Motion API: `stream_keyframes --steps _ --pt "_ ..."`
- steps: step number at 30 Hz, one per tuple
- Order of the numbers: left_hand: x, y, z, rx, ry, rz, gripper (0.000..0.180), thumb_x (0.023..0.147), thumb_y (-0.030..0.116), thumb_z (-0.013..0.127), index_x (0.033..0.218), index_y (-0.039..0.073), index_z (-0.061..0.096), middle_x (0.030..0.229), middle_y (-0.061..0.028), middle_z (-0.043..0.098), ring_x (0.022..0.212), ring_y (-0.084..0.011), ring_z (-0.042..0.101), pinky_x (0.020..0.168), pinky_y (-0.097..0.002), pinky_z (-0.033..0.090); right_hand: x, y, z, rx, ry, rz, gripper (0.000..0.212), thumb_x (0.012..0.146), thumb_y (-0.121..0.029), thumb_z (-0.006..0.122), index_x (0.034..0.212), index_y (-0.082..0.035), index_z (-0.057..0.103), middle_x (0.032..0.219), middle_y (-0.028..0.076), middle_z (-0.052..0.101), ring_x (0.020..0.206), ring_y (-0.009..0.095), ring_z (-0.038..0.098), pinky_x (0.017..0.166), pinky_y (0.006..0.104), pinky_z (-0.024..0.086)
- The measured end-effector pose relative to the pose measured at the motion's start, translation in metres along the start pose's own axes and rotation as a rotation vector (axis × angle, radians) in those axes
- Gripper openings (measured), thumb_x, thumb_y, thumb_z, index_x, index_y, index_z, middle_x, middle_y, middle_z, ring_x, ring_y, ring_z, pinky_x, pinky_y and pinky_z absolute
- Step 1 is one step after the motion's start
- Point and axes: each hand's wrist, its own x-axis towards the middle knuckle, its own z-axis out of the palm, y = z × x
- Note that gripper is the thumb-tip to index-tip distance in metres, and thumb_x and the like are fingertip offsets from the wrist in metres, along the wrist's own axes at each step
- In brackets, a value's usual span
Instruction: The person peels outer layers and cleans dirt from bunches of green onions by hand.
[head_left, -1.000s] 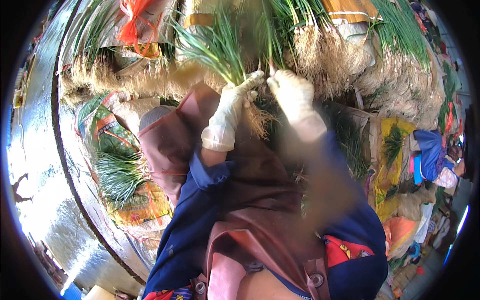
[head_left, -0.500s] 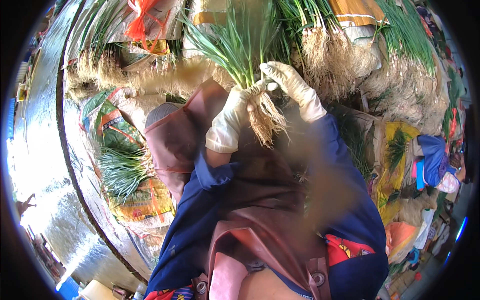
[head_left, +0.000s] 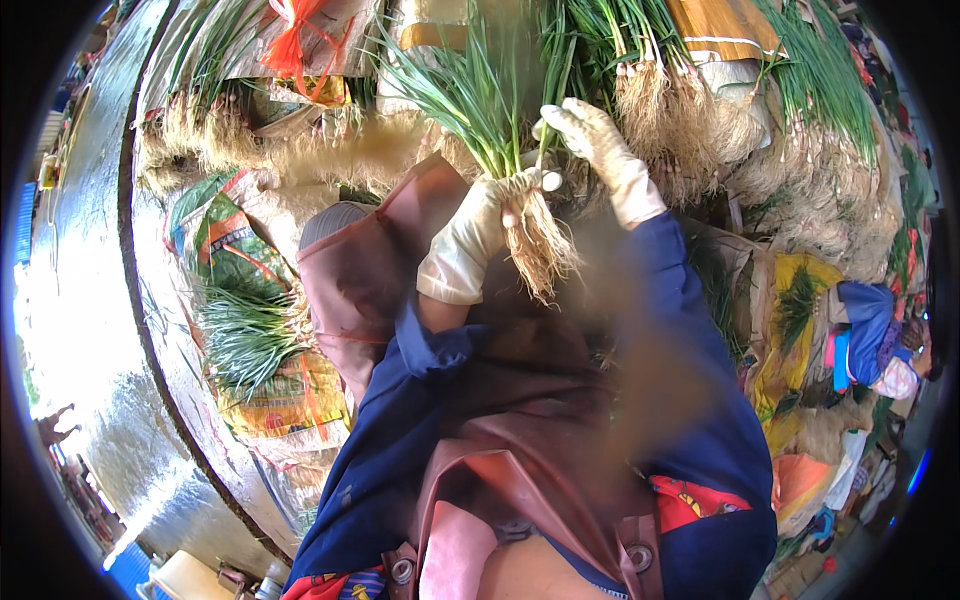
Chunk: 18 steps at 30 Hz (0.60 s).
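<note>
My left hand, in a pale rubber glove, is closed around a bunch of green garlic at the base of its stalks. The long green leaves point away from me, and the tangled tan roots hang below the fist toward my lap. My right hand, gloved the same way, is just right of the bunch. Its thumb and fingertips pinch a thin green garlic stalk, whose upper part blurs into the leaves behind.
More rooted green garlic lies in heaps ahead and to the right. A smaller bunch rests on sacks at the left. Red plastic strips hang at the far left. Another person bends at the right edge. Wet floor runs along the left.
My right hand has moved slightly up and right, away from my left fist, drawing a stalk apart from the bunch. My left hand keeps its grip, nearly in place.
</note>
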Motion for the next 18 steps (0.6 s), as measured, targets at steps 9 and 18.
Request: stream_keyframes --steps 9,18 --pt "-0.013 -0.002 0.006 -0.044 -0.079 -0.016 0.040 0.082 0.006 0.062 0.120 0.003 0.050 0.090 -0.0128 0.064 0.067 -0.0191 0.061 0.058 -0.0294 0.053 -0.094 -0.015 -0.067 -1.679 0.044 0.160 0.053 0.083 -0.047 0.058 0.118 -0.006 0.054 0.112 0.014 0.060 0.110 0.023 0.055 0.093 0.0299 0.042" --pt "-0.025 0.006 0.021 -0.068 0.026 -0.122 0.031 0.084 0.008 0.060 0.113 0.003 0.053 0.090 -0.0110 0.064 0.066 -0.0183 0.061 0.058 -0.0322 0.054 -0.048 0.005 0.006 -0.478 -0.434 -0.092 0.063 0.086 -0.044 0.058 0.129 -0.003 0.040 0.112 0.005 0.054 0.097 0.012 0.051 0.081 0.0242 0.044"
